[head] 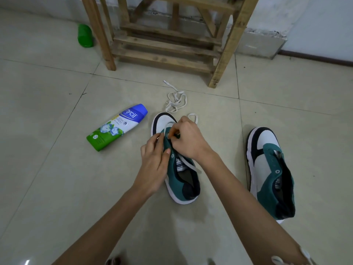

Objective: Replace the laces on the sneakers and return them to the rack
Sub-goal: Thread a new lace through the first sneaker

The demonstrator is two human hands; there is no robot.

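Tiles (pixel 57 178) lie pale beneath wooden rack (pixel 168 44) while right fingers (pixel 177 127) pinch lace (pixel 191 165), left fingers (pixel 154 142) grip sneaker (pixel 183 188)

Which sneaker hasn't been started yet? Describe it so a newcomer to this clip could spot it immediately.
In front of the wooden rack by the wall, two green, white and navy sneakers lie on the floor. The untouched sneaker is the far-right one, its eyelets empty. Its twin in the centre has a white lace, with the left hand and right hand on it.
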